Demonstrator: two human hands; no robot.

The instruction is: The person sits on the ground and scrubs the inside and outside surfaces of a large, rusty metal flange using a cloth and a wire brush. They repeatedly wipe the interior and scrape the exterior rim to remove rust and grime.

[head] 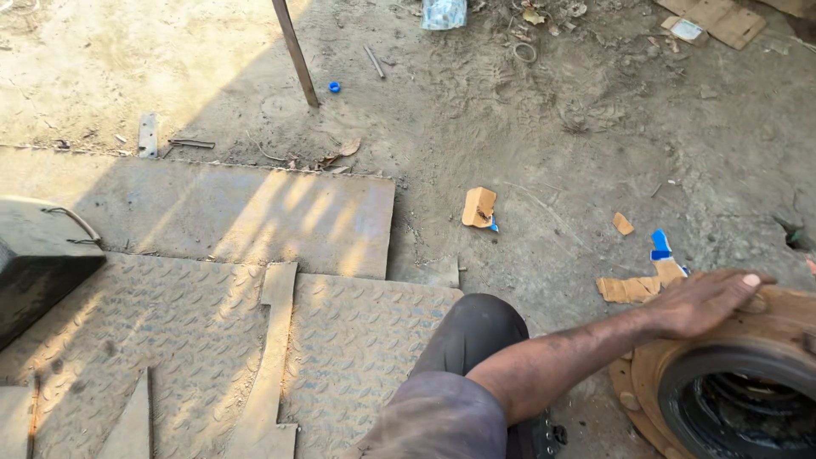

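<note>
My right hand (705, 302) lies palm down on the top rim of a rusty round metal hub (654, 365) at the lower right. The fingers stretch across the rim and do not close around it. The hub has an orange-brown flange with bolt holes and a dark hollow centre (739, 408). My forearm reaches to it from a grey sleeve (442, 421) at the bottom, over my bent knee in dark trousers (476, 331). My left hand is out of view.
Dusty checker-pattern steel plates (340, 340) with cut metal strips on them cover the ground at the left. A dark metal box (34, 272) sits at the left edge. Cardboard scraps (478, 206) and litter lie on the dirt, and a thin metal rod (296, 53) leans upright behind.
</note>
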